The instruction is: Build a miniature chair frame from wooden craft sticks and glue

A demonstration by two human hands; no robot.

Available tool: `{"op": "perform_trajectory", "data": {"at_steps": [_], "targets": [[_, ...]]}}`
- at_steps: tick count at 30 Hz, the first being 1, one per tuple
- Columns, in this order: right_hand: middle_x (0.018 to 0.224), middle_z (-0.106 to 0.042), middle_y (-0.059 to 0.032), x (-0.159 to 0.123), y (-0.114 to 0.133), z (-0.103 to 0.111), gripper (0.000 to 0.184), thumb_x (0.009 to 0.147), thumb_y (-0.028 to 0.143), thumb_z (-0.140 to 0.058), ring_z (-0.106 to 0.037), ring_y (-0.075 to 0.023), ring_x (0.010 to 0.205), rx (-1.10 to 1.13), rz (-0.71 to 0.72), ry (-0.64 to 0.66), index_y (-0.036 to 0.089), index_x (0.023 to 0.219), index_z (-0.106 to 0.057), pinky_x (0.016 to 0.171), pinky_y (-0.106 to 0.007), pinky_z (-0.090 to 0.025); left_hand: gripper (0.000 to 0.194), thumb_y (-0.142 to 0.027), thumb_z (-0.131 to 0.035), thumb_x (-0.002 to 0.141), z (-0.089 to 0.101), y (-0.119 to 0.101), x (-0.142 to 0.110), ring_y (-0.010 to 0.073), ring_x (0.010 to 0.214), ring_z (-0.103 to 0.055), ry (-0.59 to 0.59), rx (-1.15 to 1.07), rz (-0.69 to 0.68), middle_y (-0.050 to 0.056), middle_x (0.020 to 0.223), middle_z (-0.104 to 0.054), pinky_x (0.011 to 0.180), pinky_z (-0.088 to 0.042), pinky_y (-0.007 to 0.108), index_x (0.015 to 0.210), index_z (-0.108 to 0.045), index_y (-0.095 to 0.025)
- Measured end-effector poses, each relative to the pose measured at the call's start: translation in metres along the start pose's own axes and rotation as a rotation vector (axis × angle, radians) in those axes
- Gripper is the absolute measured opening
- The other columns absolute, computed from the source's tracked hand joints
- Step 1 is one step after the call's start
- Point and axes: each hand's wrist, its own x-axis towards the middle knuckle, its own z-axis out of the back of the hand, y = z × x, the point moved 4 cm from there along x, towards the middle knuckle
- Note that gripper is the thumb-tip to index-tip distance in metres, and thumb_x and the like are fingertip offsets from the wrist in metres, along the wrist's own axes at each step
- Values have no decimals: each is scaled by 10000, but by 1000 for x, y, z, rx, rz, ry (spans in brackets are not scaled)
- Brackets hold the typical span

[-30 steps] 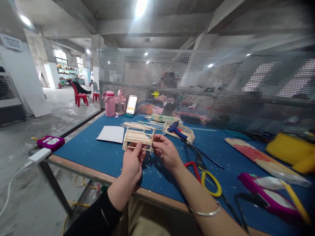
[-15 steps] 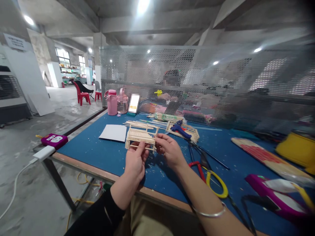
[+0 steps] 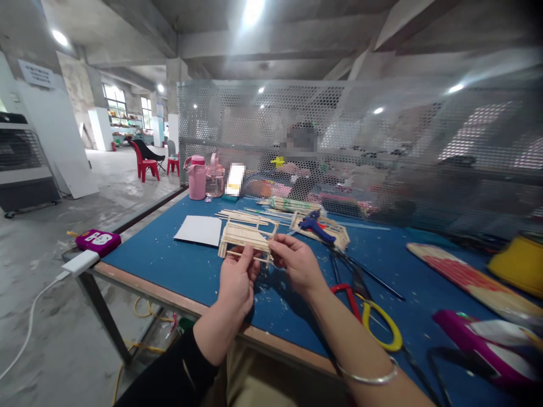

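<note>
Wooden frame [image 3: 246, 236], held over the bench [image 3: 148, 265]: six-o'clock edge gripped by left hand [image 3: 237, 281], three-o'clock end pinched by right hand [image 3: 299, 264]. Deck [image 3: 241, 233] and legs [image 3: 222, 249] assembled; completion unconfirmed. Beyond, loose sticks [image 3: 241, 217] lie unused at twelve o'clock.

craft workshop | concrete beam [image 3: 275, 45] is spanning overhead | perforated metal partition [image 3: 237, 118] is backing blue-topped workbench [image 3: 161, 265] | glue gun [image 3: 317, 227] is lying there
</note>
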Motion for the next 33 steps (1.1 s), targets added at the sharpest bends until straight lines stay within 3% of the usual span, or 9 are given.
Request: {"op": "perform_trajectory", "data": {"at_steps": [10,16,23,33], "targets": [[447,-444,67,-1,0,-1,299,533,406,-743,-315,-38,388,-38,-9,31,163,623,-594,391,-203,-206,95,-48,-579,819,2,0,2,44,594,-630,7,-25,-14,5,785,-672,480,-485,89,785,-604,-133],[526,-522,45,-1,-2,2,251,532,308,-673,-377,-54,422,112,-82,4,173,737,-623,392,-190,-237,90,-57,-598,809,1,-1,-1,58,605,-646,-8,-1,-2,10,790,-680,458,-484,91,834,-632,-136],[548,-505,58,-5,3,0,193,562,302,-688,-368,-59,441,-22,36,38,188,690,-599,419,-211,-258,100,-114,-670,769,3,-1,-1,61,623,-651,0,43,6,10,804,-691,453,-473,79,859,-653,-154],[539,-473,76,-3,0,-1,198,562,285,-679,-333,-52,416,3,25,54,195,703,-573,406,-216,-235,72,-90,-613,810,3,-2,-2,62,632,-653,-8,43,11,11,804,-690,454,-471,90,840,-641,-149]]}}
